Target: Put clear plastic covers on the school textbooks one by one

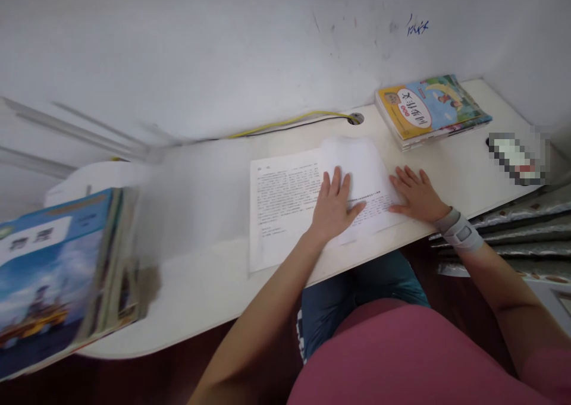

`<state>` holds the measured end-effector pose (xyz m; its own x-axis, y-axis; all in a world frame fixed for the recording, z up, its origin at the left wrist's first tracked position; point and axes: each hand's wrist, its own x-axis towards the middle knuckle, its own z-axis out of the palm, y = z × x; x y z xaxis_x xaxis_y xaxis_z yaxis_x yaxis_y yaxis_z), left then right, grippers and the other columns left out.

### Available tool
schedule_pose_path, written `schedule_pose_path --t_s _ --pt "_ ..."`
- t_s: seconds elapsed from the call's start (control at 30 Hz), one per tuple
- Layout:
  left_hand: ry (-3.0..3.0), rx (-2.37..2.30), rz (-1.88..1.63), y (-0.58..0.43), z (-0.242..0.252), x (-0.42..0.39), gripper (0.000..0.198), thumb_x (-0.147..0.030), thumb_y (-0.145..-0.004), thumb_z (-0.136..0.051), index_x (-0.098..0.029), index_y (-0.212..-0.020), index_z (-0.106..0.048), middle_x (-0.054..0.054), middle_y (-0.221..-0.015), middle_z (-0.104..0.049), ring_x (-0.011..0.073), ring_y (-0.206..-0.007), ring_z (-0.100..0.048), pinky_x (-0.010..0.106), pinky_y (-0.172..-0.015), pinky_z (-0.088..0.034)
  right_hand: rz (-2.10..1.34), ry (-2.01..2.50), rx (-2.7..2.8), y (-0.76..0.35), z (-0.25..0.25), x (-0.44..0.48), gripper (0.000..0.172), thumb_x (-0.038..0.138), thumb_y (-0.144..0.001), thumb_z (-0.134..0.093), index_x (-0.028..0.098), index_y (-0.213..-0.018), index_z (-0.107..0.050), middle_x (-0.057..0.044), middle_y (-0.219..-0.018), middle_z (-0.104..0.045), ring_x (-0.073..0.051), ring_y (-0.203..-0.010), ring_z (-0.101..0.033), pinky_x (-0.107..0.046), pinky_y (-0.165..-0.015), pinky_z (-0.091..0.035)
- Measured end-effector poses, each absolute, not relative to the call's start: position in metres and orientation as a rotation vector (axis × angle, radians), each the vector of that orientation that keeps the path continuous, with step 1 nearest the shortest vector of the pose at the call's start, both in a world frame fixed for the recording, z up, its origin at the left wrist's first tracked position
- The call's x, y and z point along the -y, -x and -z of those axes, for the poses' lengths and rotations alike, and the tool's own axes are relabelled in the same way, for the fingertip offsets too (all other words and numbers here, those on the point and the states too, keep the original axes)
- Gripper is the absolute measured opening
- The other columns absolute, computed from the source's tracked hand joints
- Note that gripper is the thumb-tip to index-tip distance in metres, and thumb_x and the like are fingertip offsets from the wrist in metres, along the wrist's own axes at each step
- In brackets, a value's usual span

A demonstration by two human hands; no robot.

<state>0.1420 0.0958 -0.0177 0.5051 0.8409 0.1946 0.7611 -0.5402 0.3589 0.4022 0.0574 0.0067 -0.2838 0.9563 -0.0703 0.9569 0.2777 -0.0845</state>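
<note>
An open book [283, 197] with printed white pages lies on the white desk [200, 292] in front of me. Its right-hand page [357, 161] looks blank towards the top, with lines of print lower down, and bulges a little. Across the inner part of that page rests my left hand [333, 206], palm down with fingers spread. My right hand [417, 194] lies flat at the book's right edge, fingers apart and thumb over the page margin. A grey band with a small face circles the right wrist. Neither hand grips anything.
A pile of colourful books [432, 107] sits at the back right. Near the right edge lies a pixelated phone-like object [515, 158]. Blue-covered books [53, 274] stand at the left. A yellow cable [285, 122] runs along the wall into a desk hole.
</note>
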Motion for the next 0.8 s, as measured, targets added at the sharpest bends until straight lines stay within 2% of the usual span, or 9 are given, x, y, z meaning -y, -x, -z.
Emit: schedule_pose_path --t_s 0.37,0.57,0.8 --pt "-2.433 -1.537 -0.421 -0.148 0.017 -0.099 0.087 -0.067 -0.083 -0.049 -0.013 -0.149 -0.031 0.016 -0.161 -0.014 0.0429 -0.146 -0.007 0.058 -0.115 -0.022 0.226 -1.873 -2.487 -0.405 -0.006 -0.059 0.086 0.072 -0.084 -0.038 0.015 -0.148 -0.032 -0.018 -0.158 -0.022 -0.036 -0.146 -0.016 -0.06 -0.113 -0.013" --pt "-2.369 -1.629 -0.398 -0.156 0.011 -0.097 0.082 -0.057 -0.081 -0.059 -0.018 -0.148 -0.034 0.015 -0.16 -0.016 0.0441 -0.144 -0.012 0.061 -0.114 -0.02 0.244 -1.866 -2.516 -0.408 -0.005 -0.059 0.086 0.073 -0.084 -0.036 0.015 -0.147 -0.034 -0.02 -0.158 -0.022 -0.035 -0.146 -0.017 -0.059 -0.113 -0.013" --pt "-2.336 -1.624 -0.518 -0.166 0.013 -0.094 0.078 -0.05 -0.08 -0.063 -0.02 -0.147 -0.036 0.015 -0.161 -0.013 0.0447 -0.145 -0.011 0.062 -0.113 -0.021 0.245 -1.842 -2.537 -0.407 -0.009 -0.057 0.074 0.07 -0.085 -0.041 0.027 -0.146 -0.038 -0.016 -0.159 -0.02 -0.037 -0.146 -0.017 -0.061 -0.111 -0.015"
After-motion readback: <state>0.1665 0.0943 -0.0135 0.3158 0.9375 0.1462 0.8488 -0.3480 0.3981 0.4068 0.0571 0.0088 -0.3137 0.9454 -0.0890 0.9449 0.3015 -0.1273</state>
